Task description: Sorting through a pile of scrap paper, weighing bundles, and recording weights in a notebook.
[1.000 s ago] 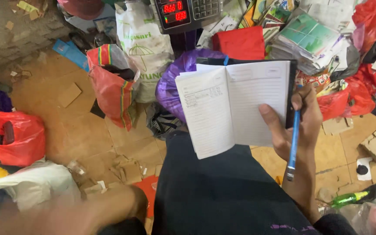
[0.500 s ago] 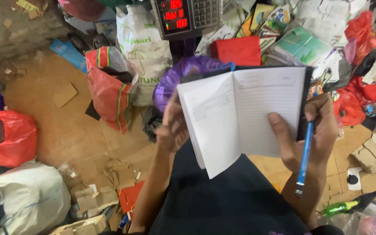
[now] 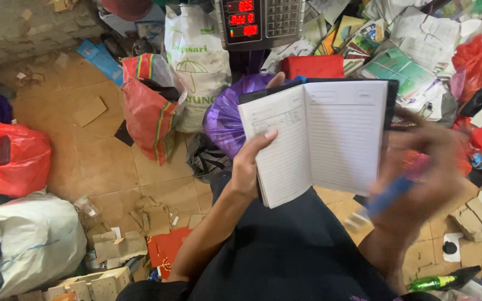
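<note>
Cluttered tiled floor (image 3: 107, 161) below; left hand (image 3: 249, 167) clamps the open notebook (image 3: 319, 139) at its left page edge. Right hand (image 3: 419, 167), blurred, grips a blue pen (image 3: 389, 195); the one-handed hold risks the notebook slipping.

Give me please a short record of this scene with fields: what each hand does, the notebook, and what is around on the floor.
left hand: left hand grips the left edge of the notebook, thumb on the page
right hand: right hand is blurred, beside the right page, holding a blue pen
notebook: open, lined pages, some writing at the top of the left page
behind notebook: purple bag, scale with red digits
floor left: red plastic bag, white sack, cardboard scraps
floor right: heap of papers, green bottle
</note>
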